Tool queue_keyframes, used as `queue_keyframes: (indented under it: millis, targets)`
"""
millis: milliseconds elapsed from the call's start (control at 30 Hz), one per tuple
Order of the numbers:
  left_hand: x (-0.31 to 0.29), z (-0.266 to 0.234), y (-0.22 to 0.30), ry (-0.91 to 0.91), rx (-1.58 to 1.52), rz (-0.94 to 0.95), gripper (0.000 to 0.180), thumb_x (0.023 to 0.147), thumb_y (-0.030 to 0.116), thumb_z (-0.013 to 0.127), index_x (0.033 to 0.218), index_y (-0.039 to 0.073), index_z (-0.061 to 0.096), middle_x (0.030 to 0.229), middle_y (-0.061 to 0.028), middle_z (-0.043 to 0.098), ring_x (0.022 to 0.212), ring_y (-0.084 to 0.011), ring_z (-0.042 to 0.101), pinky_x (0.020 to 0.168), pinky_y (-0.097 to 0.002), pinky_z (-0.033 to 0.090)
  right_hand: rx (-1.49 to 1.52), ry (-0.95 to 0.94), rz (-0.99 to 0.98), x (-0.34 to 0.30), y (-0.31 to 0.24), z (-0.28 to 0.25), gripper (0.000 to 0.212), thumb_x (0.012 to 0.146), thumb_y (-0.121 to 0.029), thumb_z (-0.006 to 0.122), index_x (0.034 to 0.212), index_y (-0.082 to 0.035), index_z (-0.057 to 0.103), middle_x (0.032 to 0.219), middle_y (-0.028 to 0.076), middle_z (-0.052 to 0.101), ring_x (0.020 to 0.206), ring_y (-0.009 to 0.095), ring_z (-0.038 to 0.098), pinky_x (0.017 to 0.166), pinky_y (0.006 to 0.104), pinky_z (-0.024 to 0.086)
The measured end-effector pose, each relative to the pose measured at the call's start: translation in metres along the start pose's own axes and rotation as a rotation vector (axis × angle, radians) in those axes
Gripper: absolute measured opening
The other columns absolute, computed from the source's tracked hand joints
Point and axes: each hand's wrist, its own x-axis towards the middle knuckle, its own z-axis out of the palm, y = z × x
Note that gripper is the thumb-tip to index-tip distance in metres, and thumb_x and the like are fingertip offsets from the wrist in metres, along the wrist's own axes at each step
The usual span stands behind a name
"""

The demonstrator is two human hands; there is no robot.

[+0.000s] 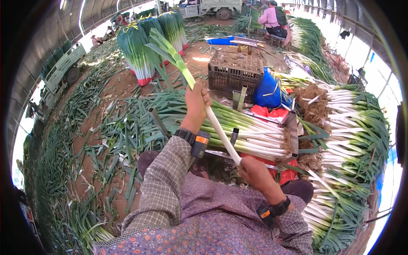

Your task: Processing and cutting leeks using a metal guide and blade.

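Note:
A long green onion (219, 129) slants across in front of me, its green leaves up at the left and its white shank down toward the right. My left hand (196, 102) is wrapped round it where green turns to white. Around the lower white end my right hand (255, 173) is closed, hiding the root tip. Beneath and beyond the held stalk, many green onions (250, 134) lie side by side in a metal rack (291, 131), roots to the right and leaves to the left.
A heap of green onions (344, 144) runs along my right. Beyond the rack stand a black plastic crate (236, 70) and a blue bag (268, 89). Tied bundles (136, 51) stand at the far left. Cut leaves (114, 140) litter the ground. A person in pink (272, 21) sits farther off.

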Motion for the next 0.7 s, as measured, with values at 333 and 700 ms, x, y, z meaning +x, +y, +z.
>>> queue_keyframes:
  millis: [333,700]
  targets:
    - [0.003,-0.036,-0.047,0.213,0.048,0.022,0.016,0.093,0.019,0.05,0.104,0.014,0.039,0.064,0.0018,0.038,0.045,-0.0079,0.034,0.038,-0.0246,0.032,-0.182,0.024,0.258,0.015,-0.001,-0.032,0.031,0.084,-0.034,0.057,0.09,-0.003,0.061,0.081,0.019,0.062,0.081,0.038,0.06,0.069,0.0466,0.046]
    - [0.027,-0.104,-0.091,0.224,-0.413,-0.272,0.04,0.093,0.051,0.044,0.095,0.011,0.048,0.079,-0.0051,0.056,0.074,-0.0199,0.057,0.08,-0.0401,0.048,-0.132,-0.237,0.312,0.054,0.053,-0.027,0.029,0.083,-0.024,0.057,0.106,-0.007,0.053,0.088,0.018,0.062,0.085,0.038,0.06,0.073,0.0483,0.046]
